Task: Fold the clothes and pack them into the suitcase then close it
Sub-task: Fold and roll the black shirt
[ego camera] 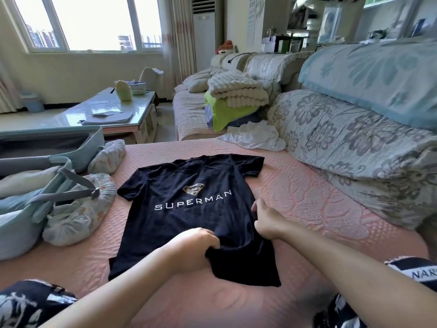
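Folding has barely begun: the black T-shirt [177, 185] lies spread, print up, on the pink bed cover [307, 209], just right of the open suitcase [47, 147] (some things are already inside). The left hand [196, 247] grips a bunch of fabric near the hem. The right hand [264, 221], its forearm low, seems to pinch the shirt's right edge. The next move is probably to carry that side smoothly across the middle.
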Demonstrator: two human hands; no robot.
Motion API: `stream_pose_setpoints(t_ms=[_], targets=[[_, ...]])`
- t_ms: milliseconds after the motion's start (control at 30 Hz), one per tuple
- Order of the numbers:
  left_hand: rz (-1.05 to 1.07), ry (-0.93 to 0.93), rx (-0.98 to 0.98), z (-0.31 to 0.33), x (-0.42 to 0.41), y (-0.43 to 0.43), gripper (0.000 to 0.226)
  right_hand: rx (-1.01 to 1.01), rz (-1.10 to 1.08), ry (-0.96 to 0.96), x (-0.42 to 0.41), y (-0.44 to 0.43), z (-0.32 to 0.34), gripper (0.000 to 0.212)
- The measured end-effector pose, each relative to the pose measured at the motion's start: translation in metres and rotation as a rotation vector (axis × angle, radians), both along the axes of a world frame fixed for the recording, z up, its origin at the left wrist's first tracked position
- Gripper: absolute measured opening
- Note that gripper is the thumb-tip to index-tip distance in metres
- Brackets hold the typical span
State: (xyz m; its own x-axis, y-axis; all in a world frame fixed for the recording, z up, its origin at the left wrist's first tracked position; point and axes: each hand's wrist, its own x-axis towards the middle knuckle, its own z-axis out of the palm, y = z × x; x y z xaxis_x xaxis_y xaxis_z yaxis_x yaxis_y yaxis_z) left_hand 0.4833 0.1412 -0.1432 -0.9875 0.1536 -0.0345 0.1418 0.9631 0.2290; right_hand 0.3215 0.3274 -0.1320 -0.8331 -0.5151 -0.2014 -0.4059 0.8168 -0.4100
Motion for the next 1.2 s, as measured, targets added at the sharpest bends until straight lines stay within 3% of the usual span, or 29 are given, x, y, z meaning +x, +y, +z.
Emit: stream_pose_setpoints(t_ms=[67,167,267,300,367,433,467,567,633,733,800,867,933,967,1033,1100,1200], targets=[[0.009,0.008,0.079,-0.002,-0.002,0.002,0.015,-0.011,0.031,0.114,-0.002,0.006,0.007,0.033],[-0.003,-0.083,0.058,-0.005,0.001,0.007,0.019,0.174,0.065,0.300,-0.005,0.014,0.011,0.032],[-0.043,-0.149,-0.002,-0.004,0.010,0.000,0.055,0.418,0.198,0.419,-0.001,0.012,0.008,0.036],[-0.051,-0.164,-0.081,-0.003,0.015,-0.005,0.068,0.426,0.279,0.508,0.003,0.007,0.006,0.037],[-0.034,-0.186,-0.230,-0.001,0.025,-0.017,0.081,0.237,0.428,0.581,0.017,-0.004,0.008,0.025],[0.034,-0.201,-0.317,0.002,0.039,-0.026,0.082,-0.022,0.563,0.404,0.038,-0.015,0.009,0.012],[0.069,-0.195,-0.368,0.003,0.045,-0.030,0.080,-0.056,0.631,0.302,0.051,-0.021,0.008,0.020],[0.197,-0.190,-0.506,0.001,0.061,-0.045,0.073,0.202,0.772,0.224,0.083,-0.038,0.000,0.056],[0.278,-0.198,-0.446,0.000,0.067,-0.059,0.061,0.317,0.811,0.269,0.091,-0.047,-0.005,0.060],[0.337,-0.133,-0.166,0.010,0.070,-0.079,0.040,0.236,0.808,0.209,0.085,-0.055,0.000,0.042],[0.410,-0.169,-0.052,0.025,0.072,-0.090,0.041,0.148,0.738,0.093,0.077,-0.057,0.012,0.032],[0.465,-0.362,0.039,0.036,0.075,-0.099,0.043,0.088,0.674,-0.043,0.071,-0.055,0.024,0.029],[0.508,-0.603,0.133,0.038,0.079,-0.099,0.039,0.163,0.669,-0.116,0.067,-0.050,0.026,0.027],[0.516,-0.630,0.129,0.037,0.081,-0.094,0.032,0.211,0.665,-0.129,0.065,-0.049,0.023,0.028],[0.448,-0.398,-0.043,0.036,0.083,-0.078,0.006,0.207,0.630,-0.117,0.062,-0.049,0.011,0.028],[0.280,-0.102,-0.070,0.027,0.078,-0.054,0.039,0.096,0.565,-0.157,0.057,-0.053,0.001,0.029],[0.171,-0.012,-0.122,0.009,0.067,-0.026,0.092,-0.150,0.488,-0.327,0.056,-0.055,0.010,0.022]])
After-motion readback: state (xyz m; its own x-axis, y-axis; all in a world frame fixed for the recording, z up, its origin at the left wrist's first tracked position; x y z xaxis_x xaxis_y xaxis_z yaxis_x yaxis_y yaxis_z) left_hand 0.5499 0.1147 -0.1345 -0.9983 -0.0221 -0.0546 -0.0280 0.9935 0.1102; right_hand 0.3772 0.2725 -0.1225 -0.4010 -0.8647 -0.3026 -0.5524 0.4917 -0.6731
